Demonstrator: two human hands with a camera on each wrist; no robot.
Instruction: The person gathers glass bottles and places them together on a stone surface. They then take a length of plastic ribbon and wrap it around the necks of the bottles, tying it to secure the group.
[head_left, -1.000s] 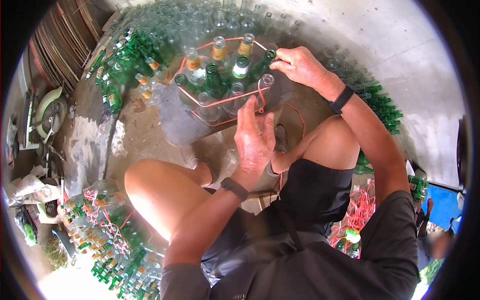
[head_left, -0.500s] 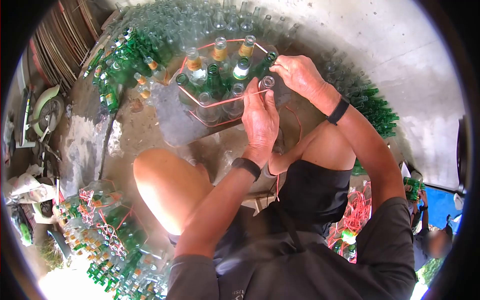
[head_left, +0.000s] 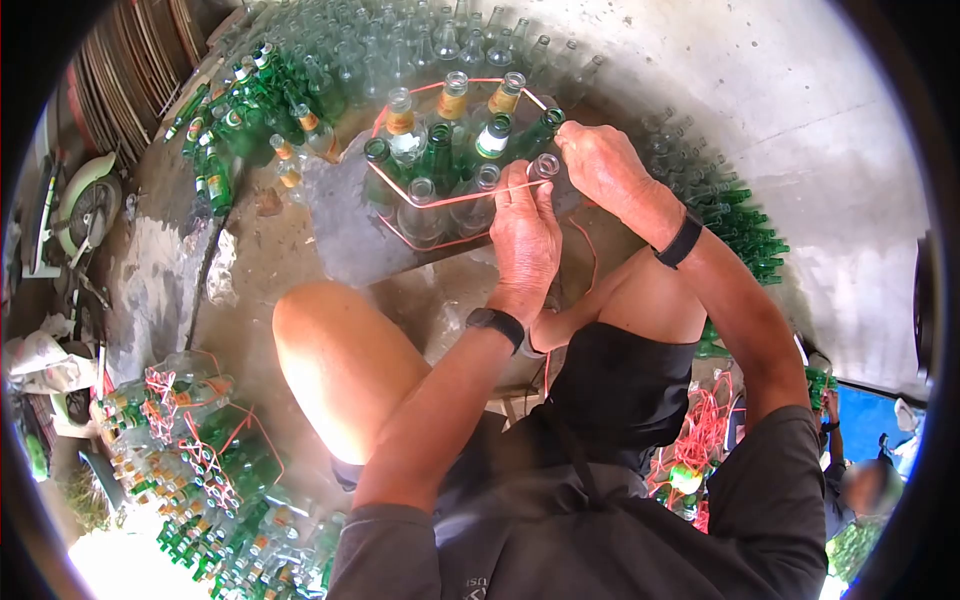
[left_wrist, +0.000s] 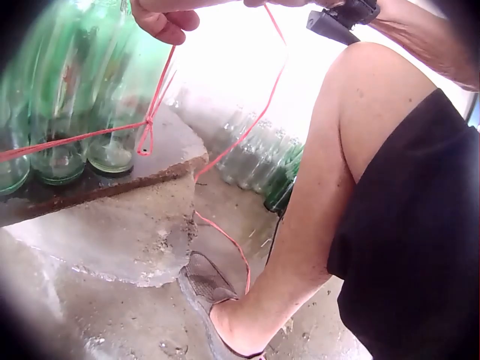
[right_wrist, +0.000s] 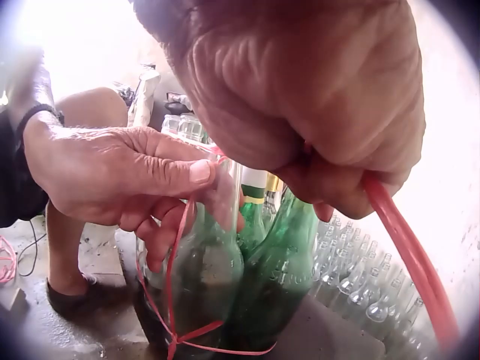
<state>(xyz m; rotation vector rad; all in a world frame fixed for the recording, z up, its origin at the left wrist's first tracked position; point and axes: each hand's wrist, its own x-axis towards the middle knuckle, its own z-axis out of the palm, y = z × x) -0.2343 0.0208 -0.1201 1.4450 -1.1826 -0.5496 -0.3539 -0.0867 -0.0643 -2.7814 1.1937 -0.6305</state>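
Note:
A group of clear and green glass bottles stands on a grey stone slab (head_left: 345, 245), circled by red plastic string (head_left: 450, 203) near the necks and lower down. My left hand (head_left: 527, 240) grips the neck of the front-right clear bottle (right_wrist: 202, 270), thumb pressed near the string. Beside it, at the mouth of a green bottle (right_wrist: 279, 259), my right hand (head_left: 612, 172) has curled fingers holding a red string end (right_wrist: 409, 251), which trails downward. A knot with a small loop (left_wrist: 148, 124) hangs low on the front string. My right fingertips are partly hidden.
Many clear bottles (head_left: 450, 40) stand behind the slab, with green ones (head_left: 745, 225) along the right wall. Tied bottle bundles (head_left: 215, 460) lie at lower left. A heap of red string (head_left: 705, 430) lies right of my leg. Another person (head_left: 850, 490) is at far right.
My left hand has gone from extended fingers in front of the bottles to gripping the clear bottle's neck. My right hand stays by the green bottle's mouth, slightly lower.

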